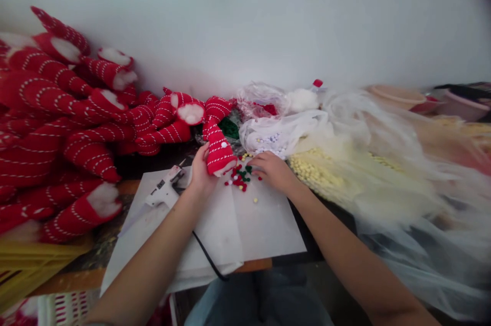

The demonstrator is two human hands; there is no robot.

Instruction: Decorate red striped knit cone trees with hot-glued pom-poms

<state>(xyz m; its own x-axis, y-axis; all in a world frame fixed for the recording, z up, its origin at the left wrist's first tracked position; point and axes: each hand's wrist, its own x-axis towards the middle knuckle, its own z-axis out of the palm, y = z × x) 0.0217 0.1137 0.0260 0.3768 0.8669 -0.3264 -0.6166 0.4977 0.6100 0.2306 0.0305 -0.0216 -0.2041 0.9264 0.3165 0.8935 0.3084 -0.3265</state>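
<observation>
My left hand (pixel 202 172) is wrapped round a red stuffed cone hat (pixel 219 149) with white dashed stripes. A small white pom-pom sits on the hat's side, and white stuffing shows at its wide end. Just right of the hat lies a little heap of red, green, white and yellow pom-poms (pixel 241 179) on white paper (pixel 268 229). My right hand (pixel 273 170) reaches to the right edge of this heap, fingers stretched out beside a green pom-pom. Left of my left hand, a white glue gun (pixel 164 190) rests on the paper, its tip pointing away from me.
Many striped red stuffed cones (pixel 88 116) are piled on the left, above a yellow crate (pixel 34 264). Bags of white pom-poms (pixel 270 142) and yellow pom-poms (pixel 318 167) lie at the right. A black cord (pixel 209 257) crosses the paper's front edge. A wall stands behind.
</observation>
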